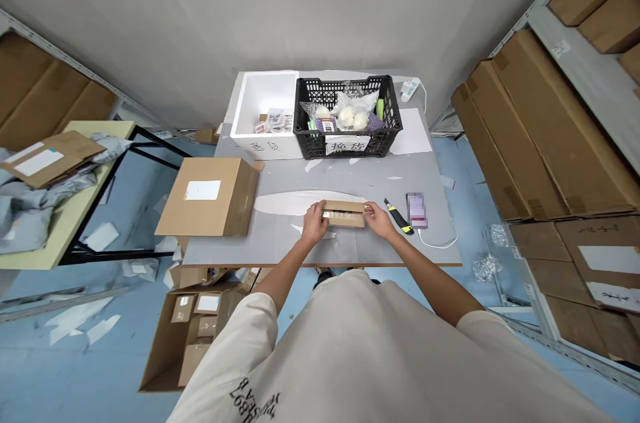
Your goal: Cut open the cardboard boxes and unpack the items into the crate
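Note:
A small brown cardboard box [344, 222] sits near the front of the grey table [280, 236], its top flaps parted along the middle, with clear tape and something dark showing in the gap. What lies inside is too small to make out. My left hand [315, 223] grips the box's left end. At its right end, the fingers of my right hand [377, 218] are closed on the edge. A black and yellow utility knife [400, 217] lies just right of my right hand, beside a phone [417, 211] with a white cable.
Behind stand a white foam box [275, 146] and a black plastic crate [350, 141] holding bagged goods. A larger carton [207, 203] occupies the table's left side. On the floor, an open carton [170, 343] holds small boxes. Stacked cartons [550, 123] line the right.

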A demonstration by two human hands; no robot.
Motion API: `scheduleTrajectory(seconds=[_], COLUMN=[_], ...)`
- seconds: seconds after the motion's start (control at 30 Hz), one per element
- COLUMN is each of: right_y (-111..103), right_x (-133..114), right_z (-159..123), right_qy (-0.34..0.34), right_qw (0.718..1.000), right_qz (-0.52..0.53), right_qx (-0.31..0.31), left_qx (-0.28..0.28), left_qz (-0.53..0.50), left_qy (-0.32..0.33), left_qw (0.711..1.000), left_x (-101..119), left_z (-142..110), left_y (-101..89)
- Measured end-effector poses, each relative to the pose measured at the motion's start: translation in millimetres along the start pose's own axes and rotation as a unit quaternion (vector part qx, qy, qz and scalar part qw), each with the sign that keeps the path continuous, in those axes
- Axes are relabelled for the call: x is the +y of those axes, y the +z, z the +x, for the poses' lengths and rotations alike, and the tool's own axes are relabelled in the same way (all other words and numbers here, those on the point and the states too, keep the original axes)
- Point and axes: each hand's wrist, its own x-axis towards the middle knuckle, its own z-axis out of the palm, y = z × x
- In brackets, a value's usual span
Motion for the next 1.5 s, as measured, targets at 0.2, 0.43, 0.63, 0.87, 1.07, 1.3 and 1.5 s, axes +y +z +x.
scheduleTrajectory(seconds=[0.2,0.43,0.63,0.87,1.07,1.3,1.5], right_y=[3,5,8,8,9,25,36], right_x=[-17,-20,-7,-11,-17,-27,-39], right_z=[4,23,44,51,48,39,32], right_qy=[0.015,-0.068,-0.024,-0.016,-0.004,0.024,0.038], right_qw=[0.999,0.995,0.983,0.979,0.966,0.944,0.932], right_qz=[0.024,-0.072,-0.171,-0.188,-0.242,-0.320,-0.357], right_qx=[0.035,0.035,-0.060,-0.082,-0.089,-0.075,-0.055], left_qx=[0.002,-0.008,-0.024,-0.001,-0.018,-0.100,-0.139], left_qz=[-0.082,-0.090,-0.017,0.026,0.029,0.126,0.195], left_qy=[0.010,0.028,0.048,0.058,0.114,0.160,0.174], left_qw=[0.997,0.996,0.998,0.998,0.993,0.974,0.955], left_x=[-9,-19,-22,-11,-11,-6,5], left_z=[-3,-3,-3,-8,-24,-10,8], left_y=[1.3,3.6,2.3,-16.1,-27.8,-23.6,-22.4])
